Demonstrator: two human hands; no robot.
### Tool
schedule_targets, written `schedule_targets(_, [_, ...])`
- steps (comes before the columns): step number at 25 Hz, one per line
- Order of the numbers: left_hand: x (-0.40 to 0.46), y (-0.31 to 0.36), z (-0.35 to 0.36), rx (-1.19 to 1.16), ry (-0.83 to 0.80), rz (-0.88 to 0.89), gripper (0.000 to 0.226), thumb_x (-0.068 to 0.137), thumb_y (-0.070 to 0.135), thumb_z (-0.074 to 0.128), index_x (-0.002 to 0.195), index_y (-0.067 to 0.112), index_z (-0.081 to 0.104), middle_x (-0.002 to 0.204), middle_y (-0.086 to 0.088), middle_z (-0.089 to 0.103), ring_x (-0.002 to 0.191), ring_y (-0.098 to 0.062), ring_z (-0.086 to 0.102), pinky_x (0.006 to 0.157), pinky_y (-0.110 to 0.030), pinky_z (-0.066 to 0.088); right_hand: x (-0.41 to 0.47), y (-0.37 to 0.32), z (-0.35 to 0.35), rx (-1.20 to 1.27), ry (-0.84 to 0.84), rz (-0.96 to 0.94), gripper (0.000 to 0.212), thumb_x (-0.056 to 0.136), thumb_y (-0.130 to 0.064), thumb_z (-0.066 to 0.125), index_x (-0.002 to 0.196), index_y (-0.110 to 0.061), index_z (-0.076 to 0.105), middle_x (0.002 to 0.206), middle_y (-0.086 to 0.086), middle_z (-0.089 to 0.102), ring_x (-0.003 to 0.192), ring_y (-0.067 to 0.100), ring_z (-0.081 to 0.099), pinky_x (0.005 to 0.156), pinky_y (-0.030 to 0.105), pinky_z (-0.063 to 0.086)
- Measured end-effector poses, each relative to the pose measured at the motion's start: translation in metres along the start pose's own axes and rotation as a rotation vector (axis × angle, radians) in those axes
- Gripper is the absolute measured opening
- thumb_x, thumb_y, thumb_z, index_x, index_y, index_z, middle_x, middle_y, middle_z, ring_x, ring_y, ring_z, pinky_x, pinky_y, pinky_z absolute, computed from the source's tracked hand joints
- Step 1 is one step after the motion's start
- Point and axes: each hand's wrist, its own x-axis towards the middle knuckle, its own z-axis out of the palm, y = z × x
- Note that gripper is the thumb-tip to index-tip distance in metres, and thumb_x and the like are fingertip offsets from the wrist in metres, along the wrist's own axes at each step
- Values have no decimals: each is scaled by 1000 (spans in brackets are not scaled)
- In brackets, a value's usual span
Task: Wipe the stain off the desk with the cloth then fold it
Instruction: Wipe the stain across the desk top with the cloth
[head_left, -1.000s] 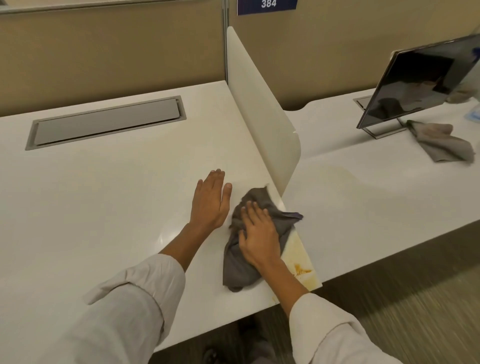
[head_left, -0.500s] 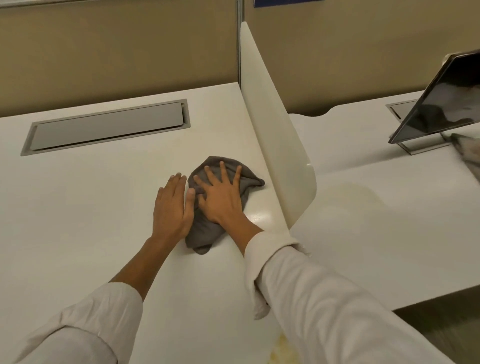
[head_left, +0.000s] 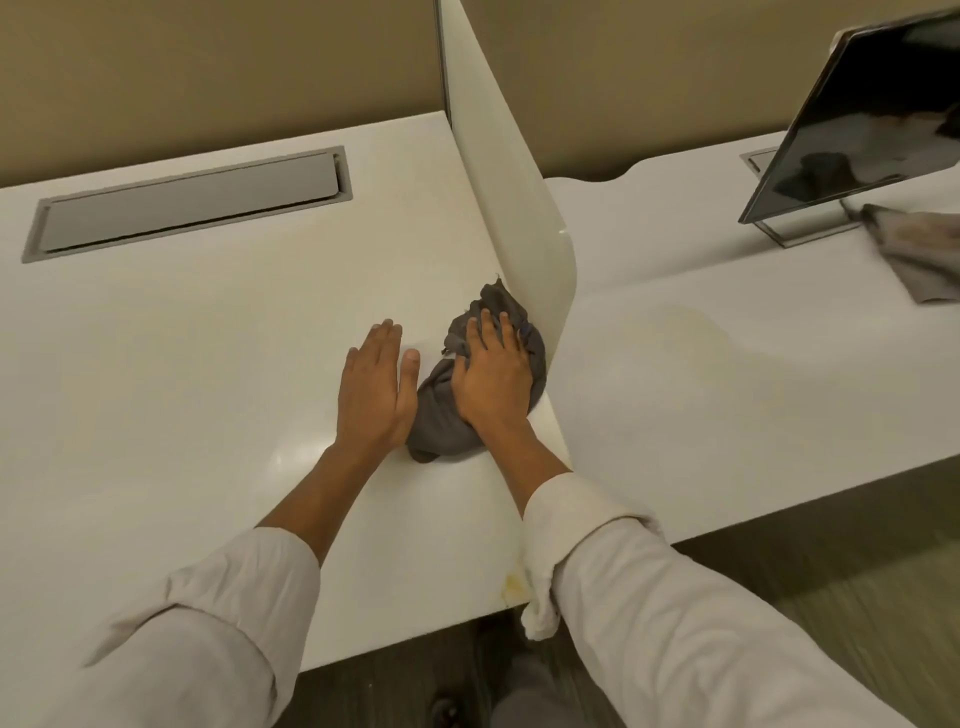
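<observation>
A crumpled dark grey cloth lies on the white desk, against the foot of the white divider panel. My right hand presses flat on top of the cloth, fingers spread. My left hand rests flat on the bare desk just left of the cloth, its thumb touching the cloth's edge. A small yellow-orange stain shows at the desk's front right corner, partly hidden by my right sleeve.
A grey recessed cable flap is set into the desk at the back left. On the neighbouring desk to the right stand a tilted dark monitor and another grey cloth. Beige partition walls close the back.
My right hand has slid the cloth from the middle of the desk to the right, up against the divider's foot. My left hand shifted right alongside it, still flat on the desk.
</observation>
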Motion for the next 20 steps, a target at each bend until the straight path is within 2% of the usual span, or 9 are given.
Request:
schedule_targets(6, [-105,23,23,-91,-50,89,60,99,39,21,147,6,36,156,-12,35,147,-25,26,121,-46,18,-99,29,-14,-42,16,-71,53,96,-27,44,147,-13,42,157,6,37,148,22,25,122,40,9])
schedule_targets(10, [-157,14,26,-94,-56,72,60,100,41,20,149,9,34,158,-9,33,148,-22,24,122,-43,15,-122,43,-22,-28,-18,-142,51,96,-24,45,146,-13,44,156,4,39,147,21,27,120,37,7])
schedule_targets(14, [-183,0,22,-62,-65,72,62,99,43,19,149,9,34,158,-9,33,148,-22,24,122,-43,15,-148,42,-21,-5,7,-109,51,96,-24,45,146,-13,44,156,5,39,147,21,27,120,36,6])
schedule_targets(17, [-190,-1,20,-66,-64,49,64,98,44,18,149,9,34,158,-9,32,148,-22,24,122,-44,15,-177,33,-17,-58,-7,-43,55,98,-32,41,150,-14,38,159,6,33,149,22,22,122,40,5])
schedule_targets(20, [-181,0,15,-74,-40,80,62,98,40,19,148,8,35,157,-11,34,148,-23,25,122,-43,15,-187,4,-12,-83,7,-32,69,95,-54,30,151,-13,35,160,9,29,150,28,15,122,48,5])
